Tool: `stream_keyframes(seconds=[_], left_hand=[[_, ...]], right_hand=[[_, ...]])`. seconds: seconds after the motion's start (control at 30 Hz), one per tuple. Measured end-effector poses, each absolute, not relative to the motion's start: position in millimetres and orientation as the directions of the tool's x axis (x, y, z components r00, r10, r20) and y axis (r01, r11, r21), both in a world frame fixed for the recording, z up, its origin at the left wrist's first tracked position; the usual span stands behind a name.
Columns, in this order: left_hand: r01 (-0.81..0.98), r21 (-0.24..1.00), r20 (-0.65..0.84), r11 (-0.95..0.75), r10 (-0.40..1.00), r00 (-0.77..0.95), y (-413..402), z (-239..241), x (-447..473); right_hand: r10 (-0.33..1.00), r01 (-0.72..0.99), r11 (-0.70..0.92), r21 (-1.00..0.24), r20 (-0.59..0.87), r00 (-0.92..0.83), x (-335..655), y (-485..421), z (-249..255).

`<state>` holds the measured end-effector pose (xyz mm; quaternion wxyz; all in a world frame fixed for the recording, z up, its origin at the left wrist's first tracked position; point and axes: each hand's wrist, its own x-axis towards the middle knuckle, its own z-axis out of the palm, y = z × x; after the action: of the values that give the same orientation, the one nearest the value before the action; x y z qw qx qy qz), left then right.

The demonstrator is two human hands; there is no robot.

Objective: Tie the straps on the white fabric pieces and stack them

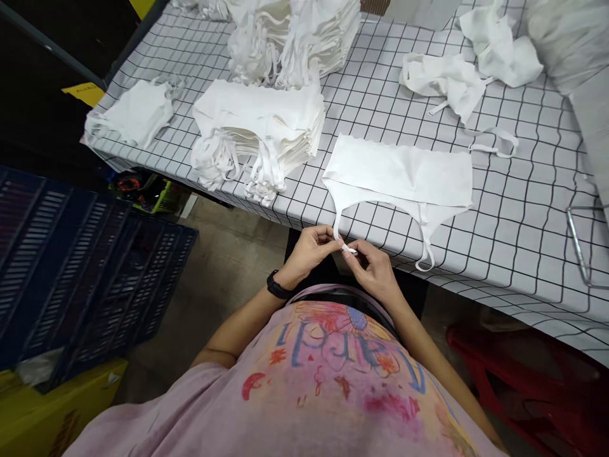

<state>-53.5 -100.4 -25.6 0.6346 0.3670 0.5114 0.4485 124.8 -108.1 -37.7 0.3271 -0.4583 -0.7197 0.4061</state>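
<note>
A white strapped garment [402, 172] lies flat on the checked table cover [518, 216] in front of me. Its left strap [339, 223] hangs over the table's near edge. My left hand [309, 251] and my right hand [373, 266] meet just below that edge, and both pinch the end of this strap between their fingertips. A black band sits on my left wrist. The garment's right strap [427, 251] dangles free over the edge.
A folded stack of white garments [259, 136] sits to the left, a taller pile [290, 38] behind it, a single piece [136, 114] at the far left, loose ones [476, 63] at the back right. Blue crates [80, 266] stand on the floor left, a red stool [533, 381] right.
</note>
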Motion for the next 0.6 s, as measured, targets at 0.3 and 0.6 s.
stream_keyframes(seconds=[0.3, 0.6], left_hand=[[-0.225, 0.907, -0.375, 0.356, 0.926, -0.044, -95.7, -25.6, -52.8], [-0.399, 0.833, -0.445, 0.384, 0.893, -0.071, -95.6, -23.6, -46.5]], right_hand=[[0.811, 0.499, 0.584, -0.640, 0.451, -0.372, 144.0, -130.8, -35.8], [0.742, 0.594, 0.603, -0.533, 0.648, -0.172, 163.2, -153.6, -62.3]])
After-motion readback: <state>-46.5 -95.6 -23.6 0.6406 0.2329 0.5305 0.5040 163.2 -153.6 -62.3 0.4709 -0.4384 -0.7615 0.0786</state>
